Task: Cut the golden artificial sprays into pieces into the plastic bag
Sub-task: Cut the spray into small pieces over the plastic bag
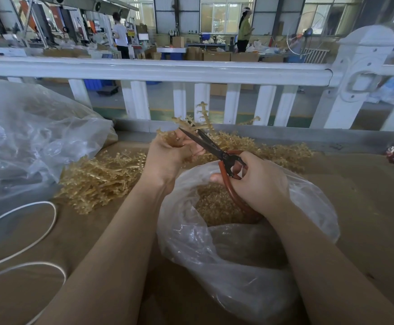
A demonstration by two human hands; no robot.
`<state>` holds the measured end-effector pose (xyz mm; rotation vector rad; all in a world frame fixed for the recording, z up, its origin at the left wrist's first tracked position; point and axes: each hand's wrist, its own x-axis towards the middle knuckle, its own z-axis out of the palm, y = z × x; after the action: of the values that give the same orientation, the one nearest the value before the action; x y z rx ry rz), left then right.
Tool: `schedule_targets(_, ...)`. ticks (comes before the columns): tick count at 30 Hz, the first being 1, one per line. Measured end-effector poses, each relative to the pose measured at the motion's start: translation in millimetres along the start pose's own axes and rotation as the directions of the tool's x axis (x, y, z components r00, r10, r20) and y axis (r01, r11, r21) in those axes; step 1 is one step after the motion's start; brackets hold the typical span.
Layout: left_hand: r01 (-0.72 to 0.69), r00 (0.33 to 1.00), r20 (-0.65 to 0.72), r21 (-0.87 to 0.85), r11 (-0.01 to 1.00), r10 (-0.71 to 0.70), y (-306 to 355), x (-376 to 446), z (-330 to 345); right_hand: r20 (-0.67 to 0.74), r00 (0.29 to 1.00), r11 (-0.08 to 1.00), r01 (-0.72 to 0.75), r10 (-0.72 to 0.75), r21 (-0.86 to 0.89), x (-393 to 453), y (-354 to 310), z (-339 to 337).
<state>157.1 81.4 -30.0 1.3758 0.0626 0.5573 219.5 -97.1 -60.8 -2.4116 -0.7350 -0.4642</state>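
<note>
Golden plastic spray sprig (194,124) is pinched in the left hand (167,158), grip curled tight round its stem, branches fanning out toward 12 o'clock above the fist. Right hand (259,181) has its grip closed through the red loop handles of dark-bladed scissors (211,145); blades are parted and point toward 10 o'clock, tips at the sprig just above the left fingers. Directly under both hands sits the open clear plastic bag (242,254), mouth up, with a layer of small golden cut pieces (217,205) in the bottom. Loose pile of uncut golden sprays (102,177) lies on the brown cardboard-covered surface (367,207), at 9 o'clock from the bag, and runs on behind the hands to 1 o'clock. Large crumpled clear plastic sheet (27,137) at 10 o'clock of the pile, touching it. White cord loops (39,231) at 8 o'clock. White railing (158,69) runs along the far edge.
</note>
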Motion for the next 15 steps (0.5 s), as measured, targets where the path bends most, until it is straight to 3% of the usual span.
schedule_targets(15, 0.024, 1.0, 0.021, -0.017, 1.0, -0.024, 5.3, -4.5, -0.6, -0.041, 0.999, 0.999, 0.033, -0.034, -0.044, -0.4, 1.3, -0.2)
